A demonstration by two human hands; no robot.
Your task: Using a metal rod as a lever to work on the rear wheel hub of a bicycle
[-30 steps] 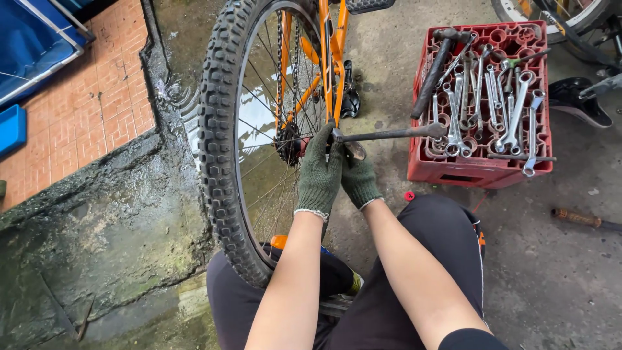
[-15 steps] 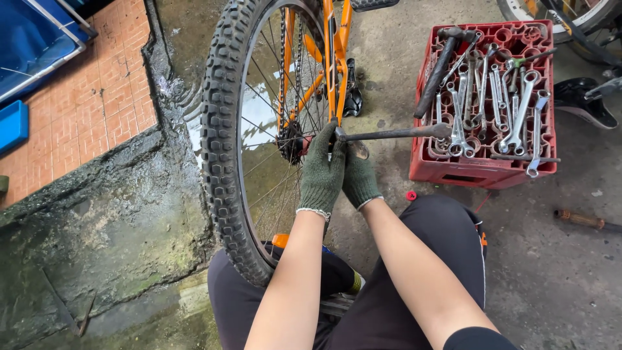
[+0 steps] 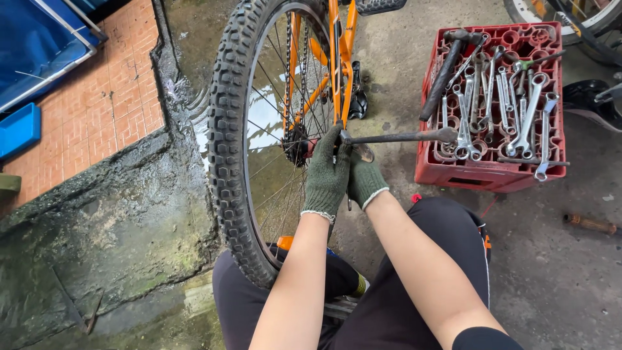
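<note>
An orange bicycle frame (image 3: 337, 58) holds a rear wheel with a knobby black tyre (image 3: 228, 142) right in front of me. Both my hands wear green knit gloves and meet at the wheel's hub (image 3: 299, 144). My left hand (image 3: 326, 176) is closed over the axle end beside the sprockets. My right hand (image 3: 364, 178) presses against it from the right, curled around something small that I cannot make out. A long metal wrench (image 3: 402, 137) sticks out to the right from the axle, its far end near the red crate.
A red plastic crate (image 3: 492, 170) at right holds several spanners and a hammer (image 3: 447, 68). A wet concrete ledge (image 3: 97, 214) and red tile floor (image 3: 91, 110) lie left. Another tyre (image 3: 583, 19) sits top right, a screwdriver (image 3: 591, 224) on the ground.
My hands stay at the hub. The view has shifted slightly; the wrench handle rests at nearly the same angle.
</note>
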